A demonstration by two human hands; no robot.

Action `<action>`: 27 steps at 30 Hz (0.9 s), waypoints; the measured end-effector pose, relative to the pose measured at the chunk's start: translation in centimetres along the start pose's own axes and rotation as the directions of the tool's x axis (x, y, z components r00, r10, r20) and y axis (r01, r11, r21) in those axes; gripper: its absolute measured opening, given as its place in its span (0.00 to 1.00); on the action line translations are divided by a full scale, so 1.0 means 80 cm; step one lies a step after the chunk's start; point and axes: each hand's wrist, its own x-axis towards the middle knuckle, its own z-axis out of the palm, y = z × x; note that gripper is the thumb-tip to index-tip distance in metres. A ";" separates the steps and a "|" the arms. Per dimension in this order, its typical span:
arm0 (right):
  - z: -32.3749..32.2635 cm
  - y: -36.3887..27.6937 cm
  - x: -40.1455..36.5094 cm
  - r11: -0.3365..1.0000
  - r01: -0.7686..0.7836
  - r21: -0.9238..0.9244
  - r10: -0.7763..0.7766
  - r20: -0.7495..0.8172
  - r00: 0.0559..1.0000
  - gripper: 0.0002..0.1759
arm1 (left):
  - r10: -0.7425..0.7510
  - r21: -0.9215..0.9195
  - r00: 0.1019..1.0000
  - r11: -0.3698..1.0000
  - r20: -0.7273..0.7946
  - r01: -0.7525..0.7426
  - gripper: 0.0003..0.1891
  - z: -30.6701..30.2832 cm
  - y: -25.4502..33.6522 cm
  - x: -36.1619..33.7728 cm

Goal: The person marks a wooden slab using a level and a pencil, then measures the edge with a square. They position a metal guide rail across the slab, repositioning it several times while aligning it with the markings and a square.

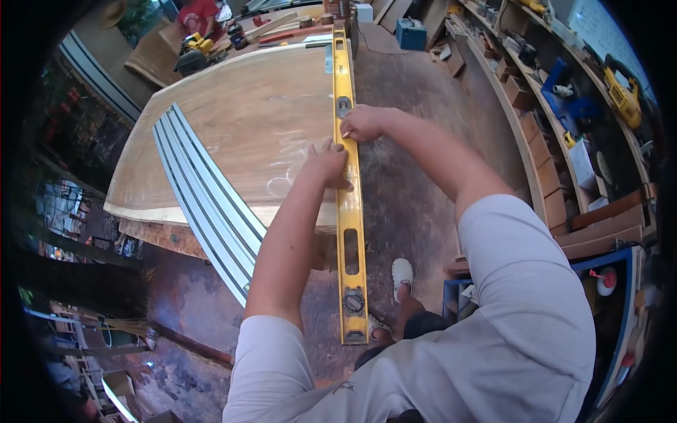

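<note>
A long yellow spirit level (350, 211) lies along the right edge of a wide wooden slab (233, 106), its near end sticking out past the slab. My left hand (328, 166) rests with fingers spread on the slab and the level's left side, its thumb on the level. Just beyond it, my right hand (364, 124) is closed at the level's right side, pinching what looks like a short pencil (347, 134). Its tip is close to the level. Faint chalk-like marks show on the wood left of my left hand. Silver metal rails (204, 187) lie slantwise across the slab.
A person in a red shirt (199, 15) is at the far left, near a yellow power tool (199, 44). Shelves (525, 134) with wood pieces and tools run along the right. A blue toolbox (410, 34) stands on the floor at the back.
</note>
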 end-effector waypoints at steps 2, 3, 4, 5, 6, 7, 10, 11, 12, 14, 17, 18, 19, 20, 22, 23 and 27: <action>-0.002 0.005 -0.001 0.999 0.017 -0.033 -0.017 -0.004 1.000 0.14 | 0.013 0.077 1.000 0.997 0.008 -0.013 0.45 -0.005 0.002 0.010; -0.002 0.005 -0.001 1.000 0.016 -0.018 -0.016 -0.002 1.000 0.14 | 0.012 0.086 1.000 0.996 0.012 -0.013 0.45 -0.005 0.004 0.013; -0.002 0.007 -0.002 0.999 0.028 -0.024 -0.028 -0.013 1.000 0.14 | 0.014 0.087 1.000 0.996 0.027 -0.016 0.45 -0.006 0.005 0.017; -0.003 0.007 -0.003 0.999 0.042 -0.028 -0.042 -0.020 0.999 0.14 | 0.022 0.110 1.000 0.994 0.021 -0.024 0.45 -0.005 0.004 0.020; -0.003 0.006 -0.001 0.999 0.047 -0.006 -0.047 -0.015 0.999 0.14 | 0.029 0.131 0.999 0.991 0.020 -0.032 0.45 -0.004 0.006 0.019; -0.004 0.008 0.000 0.999 0.034 -0.022 -0.034 0.009 0.999 0.14 | 0.021 0.135 0.999 0.991 0.029 -0.024 0.45 -0.004 0.007 0.019; -0.005 0.013 0.006 0.995 0.089 -0.037 -0.087 0.057 0.995 0.14 | 0.049 0.129 0.998 0.990 0.027 -0.052 0.45 -0.007 0.008 0.018; -0.007 0.015 0.006 0.994 0.092 -0.064 -0.088 0.065 0.994 0.14 | 0.046 0.151 0.997 0.987 0.054 -0.054 0.45 -0.010 0.010 0.018; -0.008 0.016 0.005 0.991 0.096 -0.090 -0.090 0.073 0.993 0.14 | 0.038 0.146 0.997 0.988 0.072 -0.048 0.45 -0.011 0.012 0.018; -0.002 0.018 0.004 0.988 0.130 -0.082 -0.126 0.053 0.991 0.15 | 0.034 0.170 0.997 0.984 0.067 -0.045 0.46 -0.012 0.014 0.020; 0.005 0.031 0.010 0.991 0.133 0.015 -0.132 -0.024 0.991 0.15 | 0.031 0.173 0.998 0.984 0.063 -0.041 0.48 -0.012 0.015 0.021; 0.007 0.037 0.008 0.978 0.179 0.106 -0.151 -0.234 0.961 0.15 | 0.023 0.176 0.998 0.984 0.064 -0.034 0.48 -0.010 0.014 0.021; 0.005 0.048 0.007 0.955 0.240 0.176 -0.143 -0.435 0.889 0.16 | 0.028 0.178 0.998 0.983 0.062 -0.039 0.49 -0.007 0.013 0.022; 0.002 0.062 0.006 0.956 0.244 0.164 -0.151 -0.438 0.886 0.16 | 0.035 0.179 0.998 0.983 0.057 -0.044 0.51 -0.010 0.014 0.023; 0.006 0.085 0.001 0.842 0.120 0.525 0.378 -0.735 0.563 0.18 | 0.021 0.170 0.997 0.985 0.077 -0.034 0.52 -0.012 0.017 0.022; 0.004 0.093 -0.005 0.715 0.080 0.694 0.598 -0.668 0.444 0.21 | 0.040 0.156 0.999 0.987 0.019 -0.043 0.48 -0.012 0.017 0.021; 0.030 0.134 -0.005 0.484 0.005 0.875 0.801 -0.446 0.399 0.21 | 0.044 0.143 0.999 0.989 -0.032 -0.039 0.45 -0.012 0.021 0.021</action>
